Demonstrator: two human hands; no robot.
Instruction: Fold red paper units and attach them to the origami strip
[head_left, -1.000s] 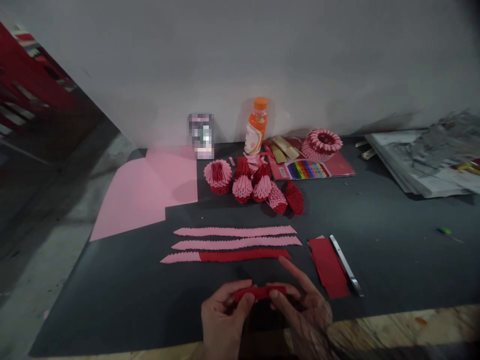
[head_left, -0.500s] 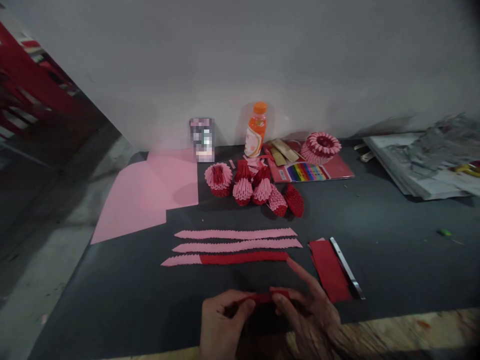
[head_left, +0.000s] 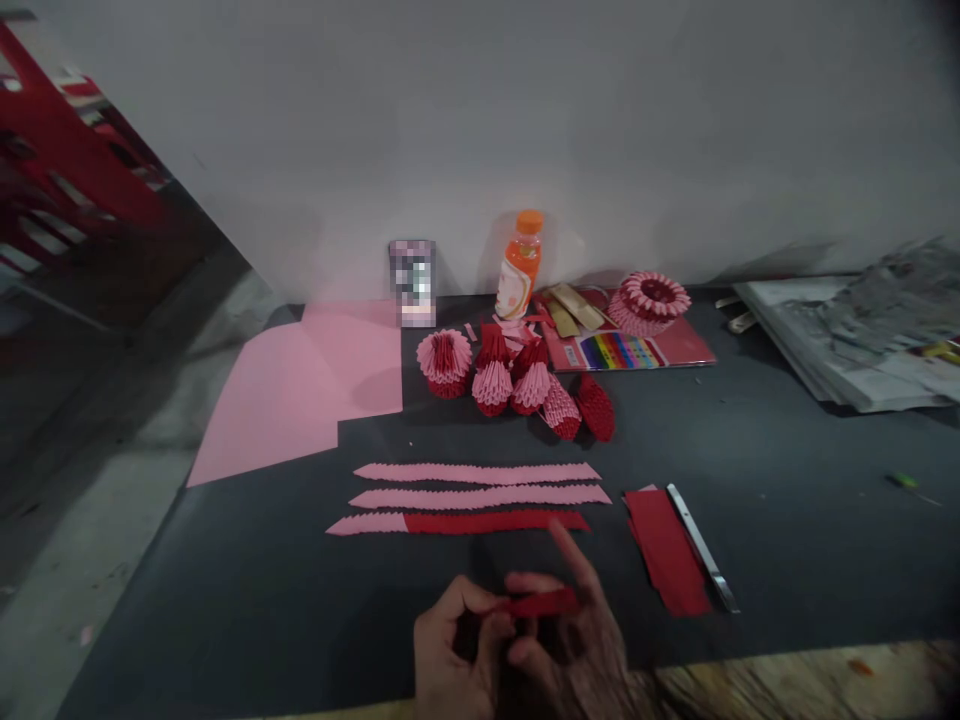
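Near the table's front edge, a small folded red paper piece (head_left: 541,604) is pinched between thumb and fingers of my left hand (head_left: 459,645). My right hand (head_left: 574,640) is at the paper's right part, its index finger stretched toward the strips and its thumb and other fingers bent around the piece. Beyond my hands lies a pleated strip, pink at left and red at right (head_left: 487,522). Two all-pink pleated strips (head_left: 480,496) lie parallel behind it. A stack of red paper slips (head_left: 667,550) lies at the right beside a silver cutter (head_left: 703,547).
Pleated pink and red paper pieces (head_left: 493,385) stand in the middle back. Behind them are an orange bottle (head_left: 519,268), a phone (head_left: 413,284) and a red packet (head_left: 675,345) bearing a pink ring (head_left: 651,302). Pink sheets (head_left: 292,390) lie left, a covered paper pile (head_left: 847,345) right.
My right hand has moved left, closer to my left hand, uncovering the tip of the red strip. The red piece is now tilted up at its right end. The view has shifted slightly.
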